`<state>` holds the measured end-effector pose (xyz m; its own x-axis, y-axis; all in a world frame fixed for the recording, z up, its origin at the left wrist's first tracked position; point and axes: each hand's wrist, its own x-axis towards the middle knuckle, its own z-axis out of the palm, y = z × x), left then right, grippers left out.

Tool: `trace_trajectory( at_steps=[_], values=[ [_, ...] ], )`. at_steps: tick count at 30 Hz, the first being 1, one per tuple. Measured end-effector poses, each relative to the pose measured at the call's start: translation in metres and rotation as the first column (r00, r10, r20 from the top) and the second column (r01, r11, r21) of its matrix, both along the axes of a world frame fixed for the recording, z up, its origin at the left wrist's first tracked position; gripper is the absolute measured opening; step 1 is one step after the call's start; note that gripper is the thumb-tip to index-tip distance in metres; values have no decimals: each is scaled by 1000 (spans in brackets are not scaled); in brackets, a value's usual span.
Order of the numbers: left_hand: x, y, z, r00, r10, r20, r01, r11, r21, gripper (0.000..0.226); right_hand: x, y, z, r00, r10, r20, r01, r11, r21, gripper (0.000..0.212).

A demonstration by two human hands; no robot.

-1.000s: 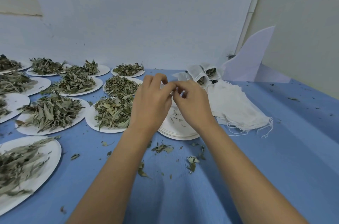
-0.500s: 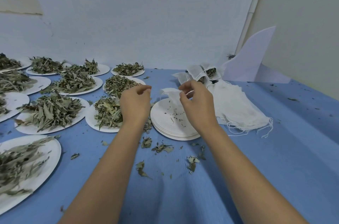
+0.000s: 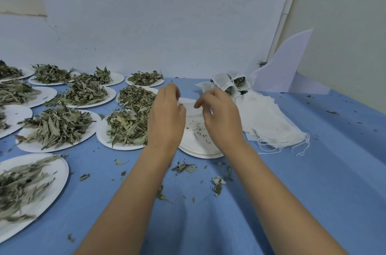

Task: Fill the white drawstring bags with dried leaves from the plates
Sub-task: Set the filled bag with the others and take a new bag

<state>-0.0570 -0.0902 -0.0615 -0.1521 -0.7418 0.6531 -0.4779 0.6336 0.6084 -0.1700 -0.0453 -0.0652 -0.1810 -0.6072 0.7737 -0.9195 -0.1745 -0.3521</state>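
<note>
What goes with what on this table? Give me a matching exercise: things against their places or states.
1 stack of plates
2 filled bags
3 empty bags
4 single bag

A heaped right of the stack, strings trailing
B pinched between left hand and right hand
C bare but for crumbs
D at the back, leaves showing through

Pairs: 1-C; 2-D; 3-A; 4-B

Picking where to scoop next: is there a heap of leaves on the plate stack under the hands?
No, the plate stack carries only crumbs; heaped leaves sit on the plate to its left.
</note>
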Motion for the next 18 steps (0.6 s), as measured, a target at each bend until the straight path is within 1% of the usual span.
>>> trace_trajectory(
  at_steps=[1, 2, 3, 5, 7, 9, 11, 13, 15, 16, 17, 18],
  values=[
    [1, -1, 1, 1000, -20, -9, 20, 1000, -14, 15, -1, 0, -2, 993, -78, -89, 78, 997, -5, 26],
    [2, -1, 1, 999, -35, 16, 36, 998, -45, 16, -2, -1, -3, 977, -149, -151, 152, 988, 9, 28],
    [2, -1, 1, 997, -42, 67, 48, 995, -90, 16, -1, -1, -5, 965, -199, -172, 210, 977, 46, 29],
    [0, 1, -2, 984, -73, 163, 101, 979, -175, 18, 1, -2, -7, 965, -244, -101, 256, 957, 139, 27],
    [-1, 2, -5, 968, -130, 216, 169, 970, -175, 21, 3, -3, -8, 968, -251, 15, 244, 952, 184, 32],
    [-3, 0, -6, 962, -137, 235, 170, 978, -122, 25, 5, -4, -8, 965, -255, 63, 240, 952, 188, 41],
    [-3, -2, -7, 964, -94, 247, 115, 991, -72, 31, 6, -4, -9, 968, -250, 17, 241, 948, 207, 47],
    [-2, -3, -7, 959, -51, 278, 71, 996, -62, 35, 8, -6, -9, 972, -233, -34, 234, 944, 234, 52],
    [0, -4, -6, 959, -64, 276, 81, 995, -52, 37, 7, -7, -9, 978, -203, -39, 206, 950, 235, 53],
    [1, -5, -5, 962, -84, 259, 98, 994, -43, 37, 6, -8, -9, 985, -171, -5, 167, 958, 233, 52],
    [2, -7, -3, 965, -100, 244, 113, 993, -38, 37, 5, -8, -9, 991, -120, 65, 102, 967, 232, 50],
    [4, -8, -2, 966, -106, 235, 119, 992, -39, 37, 4, -8, -7, 984, -54, 170, 14, 974, 226, 47]
  ],
)
